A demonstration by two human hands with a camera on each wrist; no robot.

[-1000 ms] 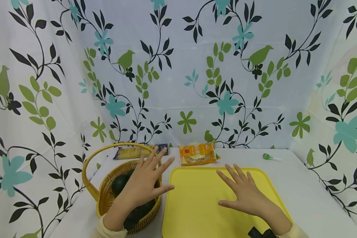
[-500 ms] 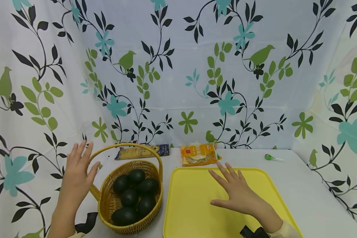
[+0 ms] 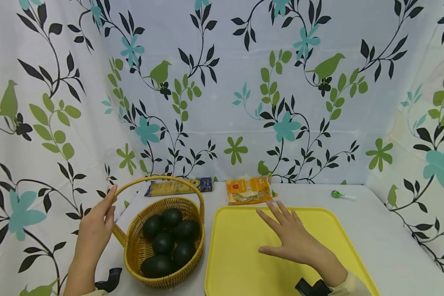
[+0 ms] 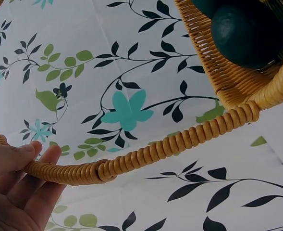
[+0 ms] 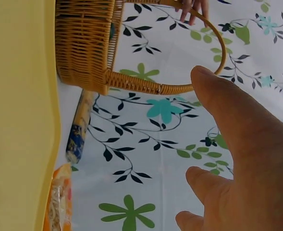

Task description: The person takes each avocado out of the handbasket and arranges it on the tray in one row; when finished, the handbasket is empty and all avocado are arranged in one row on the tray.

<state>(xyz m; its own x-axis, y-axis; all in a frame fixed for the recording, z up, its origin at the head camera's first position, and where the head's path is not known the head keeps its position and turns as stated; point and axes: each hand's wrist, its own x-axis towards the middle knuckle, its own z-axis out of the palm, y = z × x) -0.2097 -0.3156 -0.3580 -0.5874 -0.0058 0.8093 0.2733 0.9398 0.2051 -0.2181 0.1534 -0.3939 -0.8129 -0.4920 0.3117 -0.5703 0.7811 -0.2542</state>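
A wicker basket (image 3: 163, 283) with a tall looped handle (image 4: 151, 156) stands on the left of the table. Several dark green, avocado-like fruits (image 3: 163, 243) lie inside it. My left hand (image 3: 98, 226) is at the left side of the loop; in the left wrist view its thumb and fingers (image 4: 47, 192) close around the wrapped handle. My right hand (image 3: 292, 240) hovers over the yellow tray (image 3: 240, 246), fingers spread, holding nothing. In the right wrist view, its thumb tip overlaps the far basket handle.
Behind the basket lies a long blue-and-yellow packet (image 3: 179, 187). An orange food bag (image 3: 249, 190) sits behind the tray, and a green-headed lollipop (image 3: 342, 195) lies at the back right. A patterned curtain (image 3: 222, 90) hangs around the table.
My left hand has moved from above the basket out to its left, then in to the handle, which it now grips. The right hand has shifted slightly left, still spread.
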